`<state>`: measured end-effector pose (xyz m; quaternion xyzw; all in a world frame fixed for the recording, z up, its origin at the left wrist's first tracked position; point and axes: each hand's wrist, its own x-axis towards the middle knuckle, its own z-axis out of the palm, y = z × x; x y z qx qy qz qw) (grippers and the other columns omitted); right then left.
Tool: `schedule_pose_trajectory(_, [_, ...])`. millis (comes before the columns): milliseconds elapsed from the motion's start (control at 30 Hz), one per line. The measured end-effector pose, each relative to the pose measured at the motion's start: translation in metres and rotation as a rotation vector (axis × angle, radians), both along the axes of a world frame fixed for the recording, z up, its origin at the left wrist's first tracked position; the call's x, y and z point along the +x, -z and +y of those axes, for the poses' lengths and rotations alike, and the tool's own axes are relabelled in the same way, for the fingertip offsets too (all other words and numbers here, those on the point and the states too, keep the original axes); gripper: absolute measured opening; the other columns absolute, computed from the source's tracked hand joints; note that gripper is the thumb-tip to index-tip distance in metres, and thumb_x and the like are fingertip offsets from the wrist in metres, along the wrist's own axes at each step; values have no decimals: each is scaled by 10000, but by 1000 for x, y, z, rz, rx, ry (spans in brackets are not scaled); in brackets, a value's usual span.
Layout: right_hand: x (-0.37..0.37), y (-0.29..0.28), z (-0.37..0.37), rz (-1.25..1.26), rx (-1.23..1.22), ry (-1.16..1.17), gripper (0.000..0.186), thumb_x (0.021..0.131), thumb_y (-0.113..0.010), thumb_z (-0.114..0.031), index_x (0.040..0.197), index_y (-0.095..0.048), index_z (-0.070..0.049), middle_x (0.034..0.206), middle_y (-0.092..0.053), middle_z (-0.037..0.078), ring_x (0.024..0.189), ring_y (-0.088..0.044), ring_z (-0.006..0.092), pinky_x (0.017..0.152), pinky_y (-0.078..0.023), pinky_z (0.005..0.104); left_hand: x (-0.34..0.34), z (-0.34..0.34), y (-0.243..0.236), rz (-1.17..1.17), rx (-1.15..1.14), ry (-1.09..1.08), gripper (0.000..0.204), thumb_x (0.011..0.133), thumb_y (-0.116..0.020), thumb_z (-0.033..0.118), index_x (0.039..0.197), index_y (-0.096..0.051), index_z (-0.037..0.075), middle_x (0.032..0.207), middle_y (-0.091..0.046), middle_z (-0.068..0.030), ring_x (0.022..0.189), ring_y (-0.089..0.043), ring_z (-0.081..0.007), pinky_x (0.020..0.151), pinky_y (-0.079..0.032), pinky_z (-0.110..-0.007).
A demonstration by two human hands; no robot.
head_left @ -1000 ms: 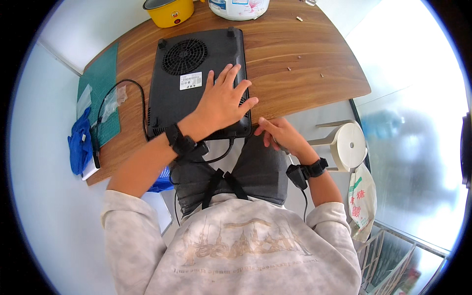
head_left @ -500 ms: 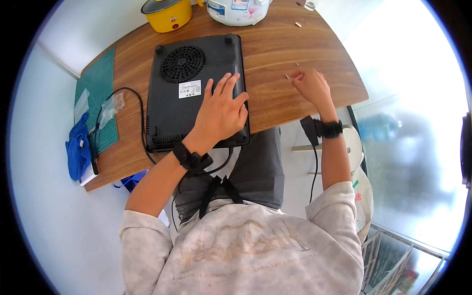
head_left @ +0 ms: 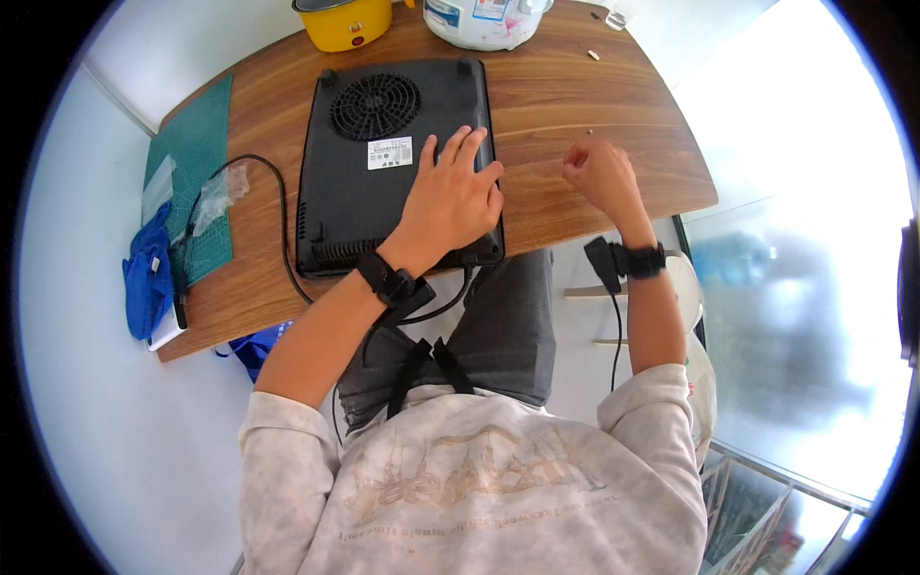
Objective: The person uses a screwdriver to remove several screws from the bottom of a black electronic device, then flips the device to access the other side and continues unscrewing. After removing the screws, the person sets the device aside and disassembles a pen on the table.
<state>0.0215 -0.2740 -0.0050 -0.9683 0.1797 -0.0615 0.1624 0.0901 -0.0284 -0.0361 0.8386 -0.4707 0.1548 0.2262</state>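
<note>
A black induction cooker [head_left: 335,196] lies upside down on the wooden table, its round fan grille and white label facing up. Across its right part rests my left hand [head_left: 448,199], fingers spread and stretched out over the casing. My right hand [head_left: 602,177] is held over the table to the right of the cooker, with its fingers curled into a pinch. Whatever sits between those fingertips is hidden. Just beyond them a tiny piece [head_left: 590,131] lies on the wood, too small to name.
A black cord [head_left: 284,211] loops left of the cooker. A green cutting mat [head_left: 203,125] carries clear plastic wrapping [head_left: 218,199], with a blue cloth [head_left: 149,278] at its edge. A yellow pot [head_left: 350,27] and white rice cooker [head_left: 484,24] stand at the back.
The small slim piece at my right fingertips no longer shows, and that hand's fingers are curled tighter. My left hand stays on the cooker. The whole view has shifted slightly.
</note>
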Motion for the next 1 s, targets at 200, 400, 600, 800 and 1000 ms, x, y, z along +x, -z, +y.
schedule_pose_trajectory(200, [-65, -31, 75, -25, 423, -250, 136, 820, -709, -113, 914, -748, -22, 814, -731, 109, 684, -671, 197, 647, -520, 325, -1, -4, 0, -16, -20, -6, 221, 907, -584, 182, 1070, -700, 86, 1456, -508, -217, 1413, -438, -371, 1134, -340, -611])
schedule_pose_trajectory(400, [-79, -15, 110, -106, 550, -179, 128, 838, -766, -132, 917, -746, -33, 798, -727, 76, 626, -602, 152, 611, -486, 298, 0, -5, 2, -30, -70, -13, 251, 880, -602, 210, 1034, -739, 68, 1407, -552, -233, 1385, -467, -361, 1129, -338, -619])
schedule_pose_trajectory(600, [-80, 0, 113, -106, 480, -174, 128, 844, -771, -131, 927, -751, -36, 790, -730, 93, 643, -638, 189, 646, -507, 318, 0, -4, 1, -21, -51, -16, 193, 897, -594, 186, 1030, -694, 89, 1448, -524, -213, 1410, -443, -369, 1127, -347, -618])
schedule_pose_trajectory(800, [-80, 7, 116, -144, 430, -180, 119, 835, -774, -144, 932, -756, -77, 850, -751, 91, 703, -700, 283, 671, -550, 363, 0, -5, 1, -25, -53, -17, 189, 900, -597, 188, 1027, -690, 85, 1445, -527, -212, 1404, -451, -371, 1122, -352, -622])
schedule_pose_trajectory(1000, [-80, 20, 119, -268, 280, -253, 98, 835, -780, -151, 918, -766, -101, 837, -723, 67, 748, -693, 296, 665, -546, 389, 0, -5, 1, -40, -45, -22, 193, 900, -599, 189, 1030, -697, 85, 1433, -534, -209, 1396, -459, -369, 1122, -357, -620])
